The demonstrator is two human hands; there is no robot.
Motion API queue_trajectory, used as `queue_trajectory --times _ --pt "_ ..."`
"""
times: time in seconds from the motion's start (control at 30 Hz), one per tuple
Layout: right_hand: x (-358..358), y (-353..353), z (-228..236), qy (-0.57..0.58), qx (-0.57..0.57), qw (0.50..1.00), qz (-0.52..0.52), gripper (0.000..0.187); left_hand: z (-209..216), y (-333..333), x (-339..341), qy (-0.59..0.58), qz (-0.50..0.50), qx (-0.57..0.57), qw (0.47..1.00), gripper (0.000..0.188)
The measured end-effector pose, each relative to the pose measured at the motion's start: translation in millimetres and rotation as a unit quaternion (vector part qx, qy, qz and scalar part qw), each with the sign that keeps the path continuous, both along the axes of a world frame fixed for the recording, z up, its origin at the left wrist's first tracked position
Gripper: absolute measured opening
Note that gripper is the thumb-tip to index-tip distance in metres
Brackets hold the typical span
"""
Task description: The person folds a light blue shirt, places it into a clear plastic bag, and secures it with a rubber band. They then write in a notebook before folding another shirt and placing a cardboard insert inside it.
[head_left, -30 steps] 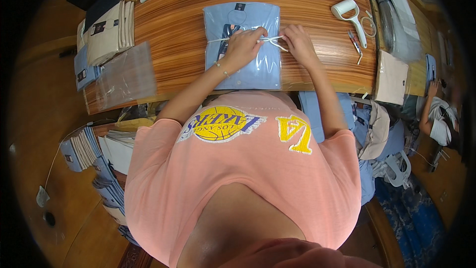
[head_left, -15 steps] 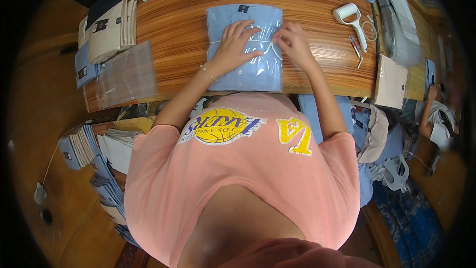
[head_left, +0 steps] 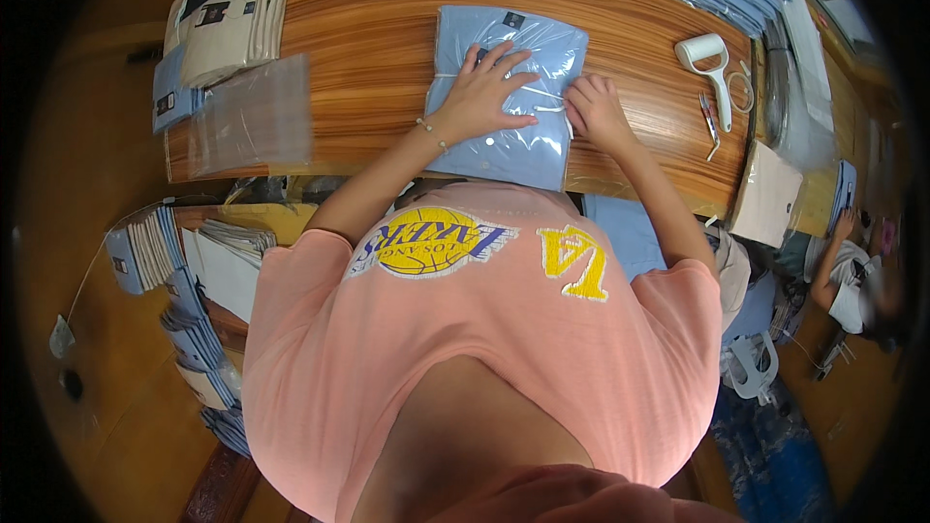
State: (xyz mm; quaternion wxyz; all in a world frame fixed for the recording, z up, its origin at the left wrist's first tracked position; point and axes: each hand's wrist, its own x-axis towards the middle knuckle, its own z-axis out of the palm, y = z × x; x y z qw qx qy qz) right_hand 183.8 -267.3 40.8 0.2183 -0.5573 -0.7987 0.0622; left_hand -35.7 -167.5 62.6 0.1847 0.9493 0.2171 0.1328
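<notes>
Head view. A folded blue shirt (head_left: 533, 150), bagged in clear plastic (head_left: 560, 50), lies slightly turned at the front edge of the wooden desk (head_left: 368, 68). The left hand (head_left: 477, 99) rests open upon it, fingers spread. The right hand (head_left: 597, 110) is curled at its right edge, beside a white cord (head_left: 569, 123). Folding and bagging appear complete; whether that hand grips the cord, or the cord is tied, cannot be told.

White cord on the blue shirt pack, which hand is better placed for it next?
Probably your right hand: it sits curled at the right edge of the blue shirt pack, by the white cord. Your left hand lies spread on the pack.
</notes>
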Motion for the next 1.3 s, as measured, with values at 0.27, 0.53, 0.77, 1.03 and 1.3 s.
queue_trajectory --times 0.27,0.53,0.77,1.03,1.3 --pt "2 -12 -39 0.397 -0.010 0.899 -0.184 0.019 20 15 -15 -0.129 0.035 -0.113 0.985 0.060" --pt "-39 12 4 0.681 -0.340 0.581 -0.287 0.060 -36 40 -60 -0.158 0.289 -0.633 0.701 0.067" --pt "-48 -10 51 0.606 -0.074 0.769 -0.189 0.064 -1 1 -76 -0.353 0.136 -0.333 0.864 0.062" --pt "-43 -13 -1 0.551 -0.064 0.816 -0.164 0.057 -86 1 -77 -0.341 0.115 -0.245 0.900 0.066" --pt "35 7 19 0.583 -0.085 0.725 -0.357 0.051 -3 39 5 -0.273 0.126 -0.420 0.856 0.069"
